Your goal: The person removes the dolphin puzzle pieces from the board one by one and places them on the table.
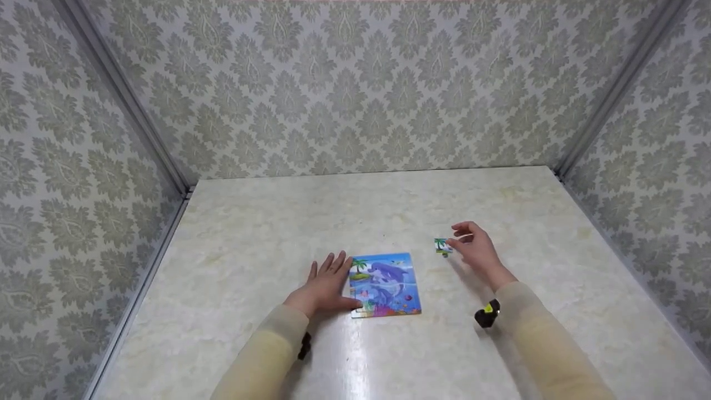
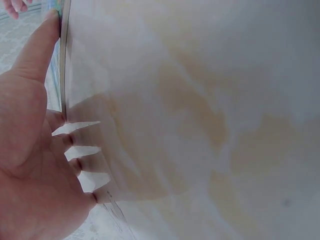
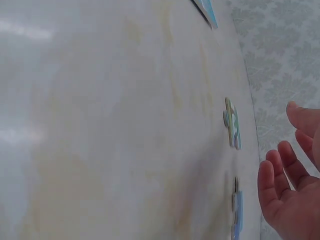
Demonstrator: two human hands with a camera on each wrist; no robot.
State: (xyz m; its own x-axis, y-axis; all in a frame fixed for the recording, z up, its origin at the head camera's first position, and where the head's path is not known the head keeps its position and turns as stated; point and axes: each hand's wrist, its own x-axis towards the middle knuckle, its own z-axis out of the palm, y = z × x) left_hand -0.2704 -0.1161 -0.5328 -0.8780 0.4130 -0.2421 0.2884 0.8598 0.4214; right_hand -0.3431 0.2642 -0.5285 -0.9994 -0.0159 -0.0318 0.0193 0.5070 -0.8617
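Observation:
A square jigsaw puzzle [image 1: 391, 283] with a dolphin and sea picture lies on the table. My left hand [image 1: 326, 286] is at its left side, fingers spread; the thumb rests on the lower left corner. In the left wrist view the puzzle's edge [image 2: 63, 65] runs past the thumb. To the right of the puzzle lies a loose puzzle piece [image 1: 440, 245] with a palm tree. My right hand [image 1: 476, 253] hovers beside it, fingers loosely bent and apart. The right wrist view shows that piece [image 3: 232, 123] and a second piece [image 3: 237, 212] on the table, both apart from the fingers.
The pale marbled table [image 1: 266, 222] reaches back to a patterned wall [image 1: 344, 89]. Similar walls with metal posts stand left and right. A black wrist device [image 1: 487, 314] is on the right forearm; part of another [image 1: 304, 345] shows at the left.

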